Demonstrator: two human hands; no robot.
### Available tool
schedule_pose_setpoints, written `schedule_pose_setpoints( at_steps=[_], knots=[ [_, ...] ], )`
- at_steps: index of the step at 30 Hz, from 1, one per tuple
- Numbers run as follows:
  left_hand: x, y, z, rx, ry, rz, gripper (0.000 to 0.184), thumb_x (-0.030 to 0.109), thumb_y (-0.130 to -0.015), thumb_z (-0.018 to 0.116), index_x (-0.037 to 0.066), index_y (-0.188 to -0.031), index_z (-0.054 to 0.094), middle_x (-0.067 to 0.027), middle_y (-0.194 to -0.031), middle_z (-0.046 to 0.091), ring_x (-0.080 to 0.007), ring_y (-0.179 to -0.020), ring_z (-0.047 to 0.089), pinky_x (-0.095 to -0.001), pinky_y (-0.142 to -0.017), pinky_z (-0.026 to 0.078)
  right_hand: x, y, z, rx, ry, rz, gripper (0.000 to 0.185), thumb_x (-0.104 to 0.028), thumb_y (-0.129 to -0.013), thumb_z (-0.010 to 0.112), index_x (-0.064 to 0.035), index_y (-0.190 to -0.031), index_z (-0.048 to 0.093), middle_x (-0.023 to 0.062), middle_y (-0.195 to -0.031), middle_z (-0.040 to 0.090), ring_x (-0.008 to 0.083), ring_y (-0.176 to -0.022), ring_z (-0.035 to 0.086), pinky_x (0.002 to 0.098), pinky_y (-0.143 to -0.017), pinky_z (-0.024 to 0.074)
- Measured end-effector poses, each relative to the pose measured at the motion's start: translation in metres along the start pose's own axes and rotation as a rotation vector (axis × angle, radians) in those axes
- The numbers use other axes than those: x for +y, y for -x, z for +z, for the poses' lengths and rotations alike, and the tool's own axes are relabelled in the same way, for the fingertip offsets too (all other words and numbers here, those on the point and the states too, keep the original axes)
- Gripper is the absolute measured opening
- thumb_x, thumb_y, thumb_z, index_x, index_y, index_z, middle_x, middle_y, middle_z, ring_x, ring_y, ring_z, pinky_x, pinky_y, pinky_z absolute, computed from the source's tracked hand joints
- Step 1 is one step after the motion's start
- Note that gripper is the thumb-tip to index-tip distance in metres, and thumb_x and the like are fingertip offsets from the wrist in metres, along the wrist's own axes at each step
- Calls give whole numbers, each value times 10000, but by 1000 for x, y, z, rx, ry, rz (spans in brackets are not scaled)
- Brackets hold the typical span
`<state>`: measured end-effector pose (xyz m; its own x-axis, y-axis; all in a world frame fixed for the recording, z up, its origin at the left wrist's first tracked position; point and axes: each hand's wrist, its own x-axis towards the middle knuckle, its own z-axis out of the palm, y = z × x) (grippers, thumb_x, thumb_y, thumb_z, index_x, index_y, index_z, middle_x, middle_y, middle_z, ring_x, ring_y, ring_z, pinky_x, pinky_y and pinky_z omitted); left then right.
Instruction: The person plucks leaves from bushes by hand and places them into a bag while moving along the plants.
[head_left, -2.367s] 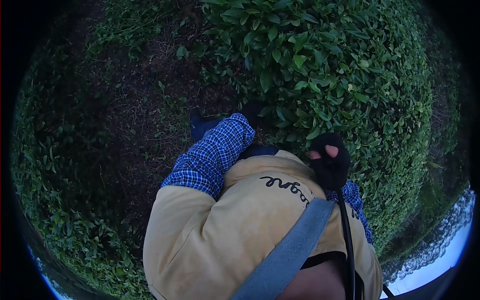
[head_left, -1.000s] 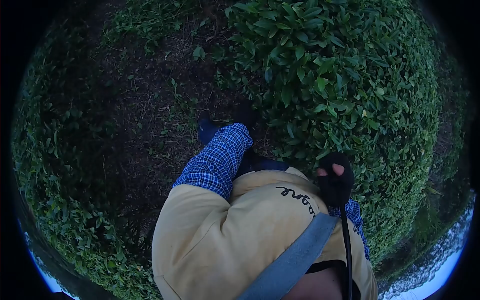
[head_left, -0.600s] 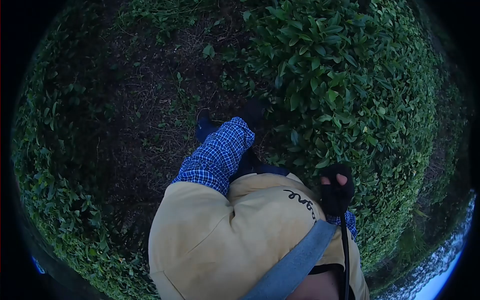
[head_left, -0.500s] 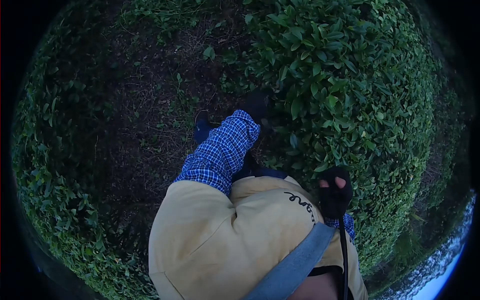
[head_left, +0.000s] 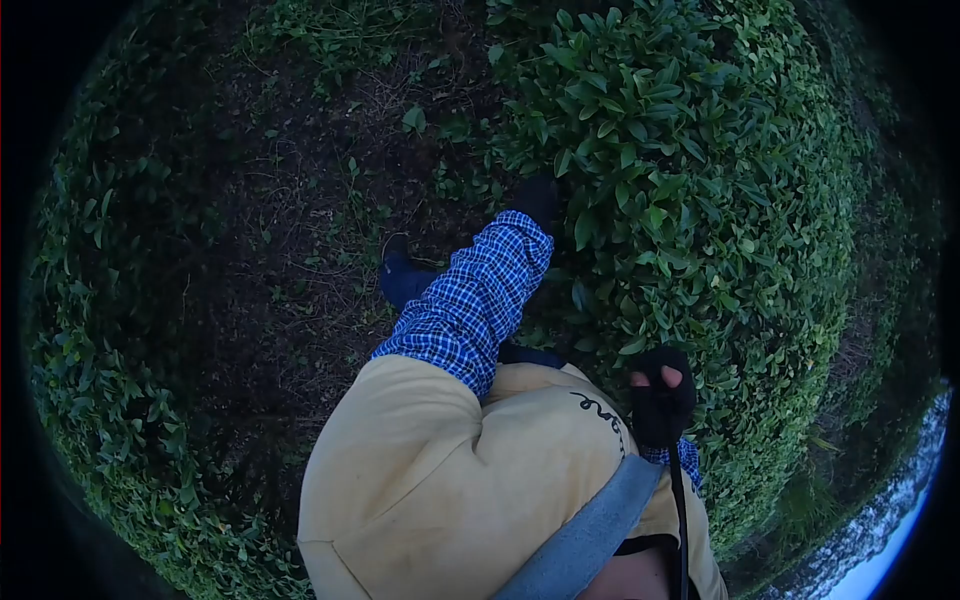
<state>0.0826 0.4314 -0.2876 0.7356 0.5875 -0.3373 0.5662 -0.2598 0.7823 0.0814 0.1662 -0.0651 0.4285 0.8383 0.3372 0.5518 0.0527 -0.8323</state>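
apparently a reach: right hand (head_left: 662,402) clenched on black strap (head_left: 682,530); left hand (head_left: 538,199) by bush (head_left: 660,150), grip unreadable; calls for easing in.

The shirt (head_left: 410,480) is tan, smudged a browner shade in places and marked with black script lettering (head_left: 603,408). Its left sleeve (head_left: 475,290) turns to a lively blue-and-white check crossed by darker lines — the same check peeks out on the right sleeve (head_left: 688,463). The left hand (head_left: 538,200) looks nearly black, the right hand (head_left: 662,405) is gloved in black, and the rod (head_left: 682,520) is black too. The strap (head_left: 575,540) is plain grey-blue, the boot (head_left: 404,277) dark navy. The hedge (head_left: 700,220) mixes deep and lighter greens — the soil (head_left: 290,180) is dark brown, the sky (head_left: 885,558) pale blue.
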Motion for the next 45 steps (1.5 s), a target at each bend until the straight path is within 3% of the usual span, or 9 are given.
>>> schedule_pose_setpoints(
  at_steps=[9,15,16,17,32,37,39,41,45],
  knots=[
    [-45,51,-33,238,44,-5,349,118,-804,527,49,-1146,522,-226,-1035,555,-358,-916,555,-406,-808,449,4,-10,6,-14,15,-55,541,137,-690,590,-164,-1125,477,88,-849,555,234,-745,540,337,-664,444],
    [-79,6,-15,521,779,247,350,344,-881,508,61,-1067,600,-60,-1024,576,-157,-911,511,-288,-815,387,0,-19,10,-20,62,-100,528,123,-695,605,-154,-1124,470,88,-836,556,233,-730,540,336,-653,443],
    [-64,6,-39,356,782,41,340,285,-902,458,50,-1133,544,-124,-1075,557,-228,-969,519,-320,-854,398,-4,-22,11,-32,64,-96,529,125,-695,604,-156,-1123,471,86,-831,556,231,-724,538,337,-653,440],
    [-48,9,-63,189,775,-166,343,225,-923,409,38,-1199,487,-188,-1127,537,-299,-1027,527,-352,-893,409,-3,-21,11,-28,63,-102,529,125,-695,604,-156,-1123,471,86,-831,556,231,-724,538,337,-653,440],
    [-30,-25,-95,147,-70,429,324,219,-885,415,115,-1170,529,-211,-1168,506,-334,-1007,529,-408,-842,427,-3,-29,18,63,52,-106,538,127,-694,611,-159,-1126,467,94,-835,553,228,-724,539,325,-643,445],
    [-24,-32,-100,152,66,244,299,158,-861,458,150,-1144,555,-222,-1175,498,-337,-1017,524,-431,-837,432,-3,-60,39,47,32,-64,519,122,-716,596,-175,-1121,464,89,-845,538,217,-723,534,313,-629,441],
    [-41,-42,-91,474,-209,452,315,116,-824,524,112,-1137,548,-192,-1090,543,-298,-964,553,-389,-805,450,-2,-77,48,16,29,-39,509,118,-724,590,-176,-1121,465,86,-849,537,212,-719,528,308,-626,437],
    [-18,-29,-114,287,872,222,310,102,-788,582,64,-1095,555,-137,-986,573,-223,-900,565,-325,-773,452,-8,-93,58,29,11,-36,501,118,-725,588,-173,-1116,471,82,-850,535,209,-718,524,310,-628,433],
    [-24,-45,-137,117,979,289,252,160,-801,608,51,-1026,573,-85,-920,590,-153,-846,555,-275,-729,443,-7,-121,81,108,5,-37,491,116,-728,585,-164,-1114,470,86,-858,542,215,-738,529,322,-655,434]
  ],
)
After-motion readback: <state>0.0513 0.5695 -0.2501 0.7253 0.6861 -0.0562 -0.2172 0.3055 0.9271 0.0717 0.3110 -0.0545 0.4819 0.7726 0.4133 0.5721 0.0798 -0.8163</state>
